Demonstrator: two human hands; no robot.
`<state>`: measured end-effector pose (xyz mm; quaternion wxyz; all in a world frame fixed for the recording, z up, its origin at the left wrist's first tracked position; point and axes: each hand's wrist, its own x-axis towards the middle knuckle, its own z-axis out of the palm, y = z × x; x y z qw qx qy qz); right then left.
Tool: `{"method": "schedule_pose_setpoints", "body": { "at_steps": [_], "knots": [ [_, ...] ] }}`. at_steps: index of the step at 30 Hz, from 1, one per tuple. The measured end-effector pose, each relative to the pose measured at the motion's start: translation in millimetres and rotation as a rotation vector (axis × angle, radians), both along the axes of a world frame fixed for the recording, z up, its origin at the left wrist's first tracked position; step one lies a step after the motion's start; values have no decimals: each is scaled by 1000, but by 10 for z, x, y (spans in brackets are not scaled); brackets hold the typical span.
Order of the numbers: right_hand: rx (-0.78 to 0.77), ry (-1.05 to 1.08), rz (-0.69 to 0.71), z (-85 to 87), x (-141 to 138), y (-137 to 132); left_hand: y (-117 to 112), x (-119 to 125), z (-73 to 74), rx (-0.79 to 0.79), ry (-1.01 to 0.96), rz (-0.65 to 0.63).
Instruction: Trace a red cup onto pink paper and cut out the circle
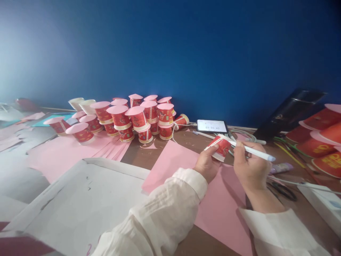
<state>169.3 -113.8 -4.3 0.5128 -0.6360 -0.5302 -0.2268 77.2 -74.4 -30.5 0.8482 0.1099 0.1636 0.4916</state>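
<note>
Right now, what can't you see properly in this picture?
Held cup: head view, partly covered by the left hand.
Back stacked cups: head view, behind the front cups.
Cups at far right: head view, cut off by the right edge.
Small print on the phone: head view, too small.

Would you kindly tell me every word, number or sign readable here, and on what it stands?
"03:55:43": on the phone screen; smaller text above it is unreadable.
Cup in the left hand: printed strip, too small.
Red cups at right: yellow lettering, too blurred.
Black bottle: pale mark, too blurred.
</note>
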Motion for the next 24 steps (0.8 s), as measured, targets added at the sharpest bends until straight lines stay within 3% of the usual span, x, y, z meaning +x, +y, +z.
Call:
{"method": "schedule_pose_setpoints", "body": {
  "at_steps": [24],
  "knots": [
    [-32, 19, 9, -33, 31, 13, 7, -13, 21, -4, 6, -34]
  ]
}}
